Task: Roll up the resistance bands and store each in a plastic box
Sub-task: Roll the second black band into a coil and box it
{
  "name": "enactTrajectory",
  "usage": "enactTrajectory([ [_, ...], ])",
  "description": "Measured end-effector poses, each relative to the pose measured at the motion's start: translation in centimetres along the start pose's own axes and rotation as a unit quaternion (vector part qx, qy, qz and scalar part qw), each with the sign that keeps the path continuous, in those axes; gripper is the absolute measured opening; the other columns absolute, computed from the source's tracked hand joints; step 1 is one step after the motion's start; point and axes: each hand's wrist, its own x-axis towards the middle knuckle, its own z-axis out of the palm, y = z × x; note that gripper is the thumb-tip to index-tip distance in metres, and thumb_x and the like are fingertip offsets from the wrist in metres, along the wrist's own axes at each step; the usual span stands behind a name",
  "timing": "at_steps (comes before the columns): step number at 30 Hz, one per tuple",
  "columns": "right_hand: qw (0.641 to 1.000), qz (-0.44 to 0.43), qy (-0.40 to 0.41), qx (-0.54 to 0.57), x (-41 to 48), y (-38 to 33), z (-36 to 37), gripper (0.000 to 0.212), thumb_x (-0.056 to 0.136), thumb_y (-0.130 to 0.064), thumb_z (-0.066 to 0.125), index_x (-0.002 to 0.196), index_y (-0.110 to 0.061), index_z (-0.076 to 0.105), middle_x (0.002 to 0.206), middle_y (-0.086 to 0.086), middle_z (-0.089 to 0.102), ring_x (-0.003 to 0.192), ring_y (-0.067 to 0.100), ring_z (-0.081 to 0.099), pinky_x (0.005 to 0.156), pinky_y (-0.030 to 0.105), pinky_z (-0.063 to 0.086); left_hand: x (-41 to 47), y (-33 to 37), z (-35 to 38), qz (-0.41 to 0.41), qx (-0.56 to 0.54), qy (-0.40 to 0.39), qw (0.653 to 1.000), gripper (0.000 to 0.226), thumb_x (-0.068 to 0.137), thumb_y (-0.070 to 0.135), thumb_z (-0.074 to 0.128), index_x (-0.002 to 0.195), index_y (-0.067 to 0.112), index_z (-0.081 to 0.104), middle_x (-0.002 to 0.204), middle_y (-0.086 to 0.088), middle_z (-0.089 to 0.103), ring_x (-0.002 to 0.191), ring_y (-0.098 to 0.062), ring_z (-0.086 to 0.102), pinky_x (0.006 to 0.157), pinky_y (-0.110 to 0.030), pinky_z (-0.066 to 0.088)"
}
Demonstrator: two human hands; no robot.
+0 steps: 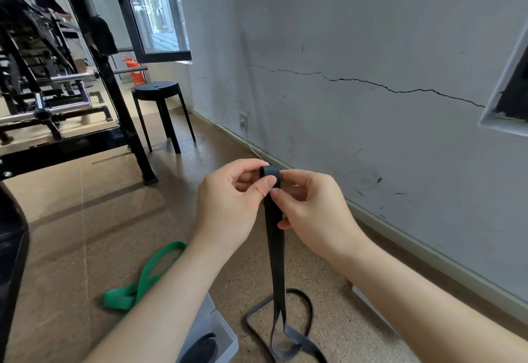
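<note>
While both hands were raised in front of the person, the left hand [228, 200] and the right hand [311, 208] each pinched the top end of the black resistance band [275, 248], thumbs and forefingers closed on a first small fold of it. Held high like that, the doubled strip hung straight down, its weight probably keeping it flat for rolling, while its lower loop lay slack on the floor [85, 220]. A green band [148, 274] lay unrolled to the left, apparently waiting its turn. Near the left forearm stood a clear plastic box [228, 334] holding what looked like a dark roll, likely a band already stored.
</note>
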Motion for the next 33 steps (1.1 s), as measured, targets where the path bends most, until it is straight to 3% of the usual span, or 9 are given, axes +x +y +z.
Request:
enactTrajectory([
  [2, 0.996, 0.058, -0.022, 0.070, 0.2, -0.5, -0.4, 0.019, 0.094, -0.009, 0.059, 0.109, -0.017, 0.068, 0.091, 0.002, 0.073, 0.073, 0.010, 0.071, 0.059, 0.025, 0.058, 0.1, 0.0, 0.0, 0.007, 0.009, 0.003, 1.000, 0.028, 0.080, 0.008, 0.073, 0.088, 0.034, 0.068, 0.076, 0.007, 0.070, 0.072, -0.005, 0.066, 0.067, -0.021, 0.055],
  [5, 0.983, 0.109, -0.056, 0.135, 0.6, -0.8, -1.1, 0.014, 0.094, -0.014, 0.061, 0.106, -0.016, 0.068, 0.083, 0.004, 0.068, 0.062, 0.014, 0.066, 0.063, 0.032, 0.059, 0.0, -0.1, 0.2, 0.010, 0.012, 0.001, 1.000, 0.030, 0.080, 0.001, 0.070, 0.085, 0.030, 0.068, 0.074, 0.004, 0.068, 0.071, -0.007, 0.066, 0.068, -0.025, 0.056],
  [12, 0.983, 0.068, -0.086, 0.148, 0.4, -1.2, -2.0, 0.020, 0.088, -0.024, 0.069, 0.107, -0.019, 0.068, 0.077, 0.022, 0.063, 0.062, 0.027, 0.063, 0.058, 0.036, 0.059, -0.1, 0.0, 0.4, 0.052, 0.025, 0.005, 0.998, 0.030, 0.081, -0.004, 0.069, 0.078, 0.025, 0.062, 0.074, 0.011, 0.064, 0.069, -0.004, 0.062, 0.064, -0.018, 0.052],
  [15, 0.984, 0.062, -0.084, 0.142, 0.4, -1.2, -2.1, 0.017, 0.089, -0.028, 0.067, 0.100, -0.016, 0.068, 0.090, 0.032, 0.064, 0.067, 0.034, 0.064, 0.053, 0.032, 0.057, -0.3, -0.1, 0.5, 0.078, 0.045, 0.001, 0.996, 0.030, 0.082, -0.005, 0.066, 0.076, 0.024, 0.060, 0.072, 0.014, 0.063, 0.070, -0.006, 0.063, 0.064, -0.028, 0.055],
  [19, 0.983, 0.063, -0.084, 0.151, 0.6, -1.1, -2.4, 0.014, 0.089, -0.022, 0.067, 0.095, -0.009, 0.065, 0.081, 0.026, 0.067, 0.059, 0.026, 0.065, 0.051, 0.030, 0.054, -0.6, -0.1, 0.9, 0.112, 0.072, 0.007, 0.991, 0.015, 0.079, 0.009, 0.061, 0.079, 0.024, 0.059, 0.072, 0.008, 0.062, 0.070, -0.012, 0.063, 0.064, -0.043, 0.055],
  [22, 0.985, 0.057, -0.077, 0.147, 0.7, -0.7, -2.5, 0.006, 0.090, -0.013, 0.066, 0.093, -0.008, 0.064, 0.071, 0.013, 0.066, 0.056, 0.018, 0.064, 0.055, 0.032, 0.056, -0.7, 0.0, 0.8, 0.131, 0.090, 0.014, 0.987, 0.018, 0.077, 0.007, 0.064, 0.079, 0.025, 0.062, 0.074, 0.008, 0.064, 0.071, -0.012, 0.063, 0.063, -0.038, 0.054],
  [26, 0.990, 0.051, -0.052, 0.123, 0.7, -0.5, -2.6, 0.011, 0.086, 0.000, 0.068, 0.087, -0.009, 0.063, 0.079, 0.020, 0.065, 0.069, 0.025, 0.068, 0.057, 0.030, 0.059, -0.7, 0.6, 0.2, 0.040, 0.055, -0.037, 0.997, 0.037, 0.078, -0.007, 0.068, 0.078, 0.029, 0.071, 0.079, 0.013, 0.072, 0.076, -0.001, 0.068, 0.069, -0.016, 0.054],
  [30, 0.995, 0.033, -0.031, 0.091, 0.9, -0.4, -2.9, 0.008, 0.087, -0.001, 0.067, 0.089, -0.009, 0.065, 0.073, 0.015, 0.067, 0.063, 0.026, 0.067, 0.051, 0.028, 0.057, -0.5, 1.4, -0.4, -0.055, -0.073, -0.114, 0.989, 0.027, 0.076, -0.003, 0.073, 0.090, 0.020, 0.075, 0.085, 0.005, 0.076, 0.083, -0.008, 0.071, 0.072, -0.015, 0.053],
  [33, 0.996, 0.009, -0.039, 0.076, 0.9, -0.4, -2.8, 0.011, 0.086, -0.001, 0.068, 0.087, -0.011, 0.065, 0.068, 0.008, 0.063, 0.061, 0.023, 0.065, 0.051, 0.029, 0.057, -0.4, 1.5, -0.4, -0.098, -0.106, -0.076, 0.987, 0.021, 0.071, 0.001, 0.078, 0.083, 0.017, 0.075, 0.079, 0.000, 0.076, 0.078, -0.010, 0.071, 0.067, -0.017, 0.053],
])
